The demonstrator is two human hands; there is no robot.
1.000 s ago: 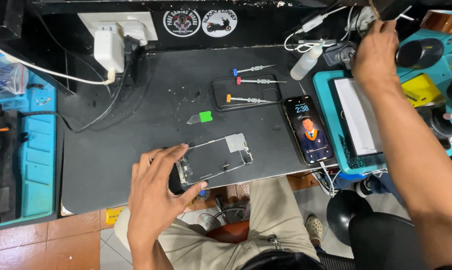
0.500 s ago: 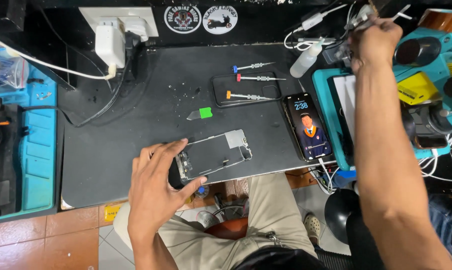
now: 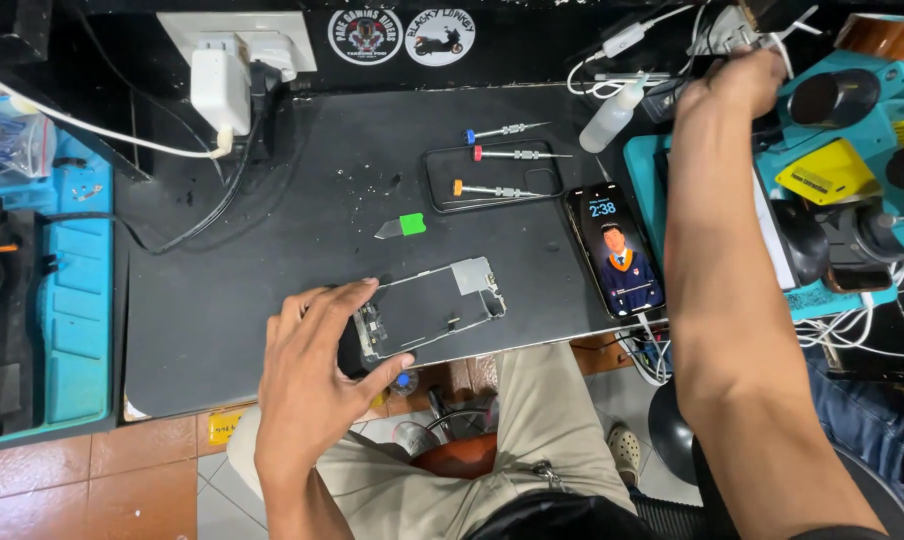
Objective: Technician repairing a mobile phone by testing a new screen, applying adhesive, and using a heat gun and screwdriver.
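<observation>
My left hand [image 3: 317,365] grips the left end of an opened phone assembly [image 3: 432,310] that lies on the black work mat [image 3: 272,270] near its front edge; thumb and fingers pinch the end. My right hand [image 3: 737,85] is stretched to the far right corner, its fingers closed among white cables [image 3: 712,35] there; what it holds is hidden. A lit phone [image 3: 614,250] lies face up beside my right forearm. Three small screwdrivers [image 3: 507,155] with blue, red and orange caps lie at the back of the mat, two of them on a dark phone case [image 3: 492,175].
A green-handled pry tool [image 3: 402,226] lies mid-mat. A white squeeze bottle [image 3: 612,112] stands near the cables. A white power strip with plugs [image 3: 227,75] sits at back left. Teal trays [image 3: 77,320] flank the mat; teal equipment [image 3: 852,150] crowds the right.
My right hand has shifted slightly left at the far corner, into the white cables. My left hand stays on the phone assembly.
</observation>
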